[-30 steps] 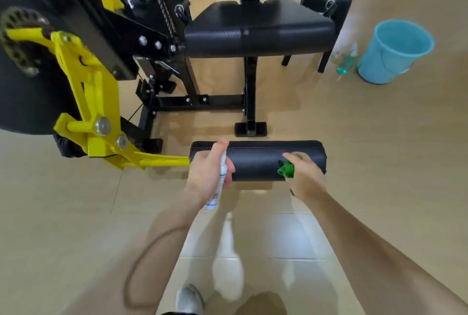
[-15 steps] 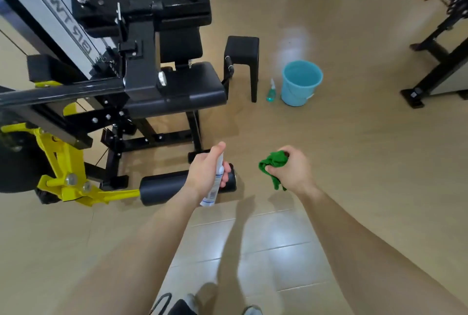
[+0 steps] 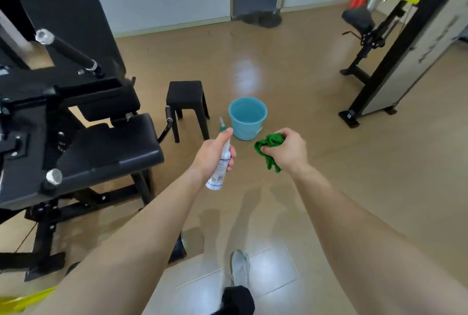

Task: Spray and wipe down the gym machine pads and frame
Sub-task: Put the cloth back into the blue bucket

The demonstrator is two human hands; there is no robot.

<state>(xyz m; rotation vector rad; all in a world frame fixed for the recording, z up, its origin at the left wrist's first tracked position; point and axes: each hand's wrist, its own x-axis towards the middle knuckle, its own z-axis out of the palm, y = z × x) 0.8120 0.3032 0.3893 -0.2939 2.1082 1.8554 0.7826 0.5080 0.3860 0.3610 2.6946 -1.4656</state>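
The spray bottle (image 3: 219, 167) is white with a blue printed label. The cloth (image 3: 269, 150) is bright green. The bucket (image 3: 247, 118) is light blue. The seat pad (image 3: 106, 147) and the stool (image 3: 187, 101) are black. The floor (image 3: 354, 175) is tan, with pale grey tiles (image 3: 266, 274). The shoe (image 3: 240, 267) is grey.

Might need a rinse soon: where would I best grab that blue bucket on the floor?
Grip the blue bucket by its open rim, coming straight down from above. It stands upright; no raised handle shows. The far-right side is freest, with the green bottle and black stool on its left.
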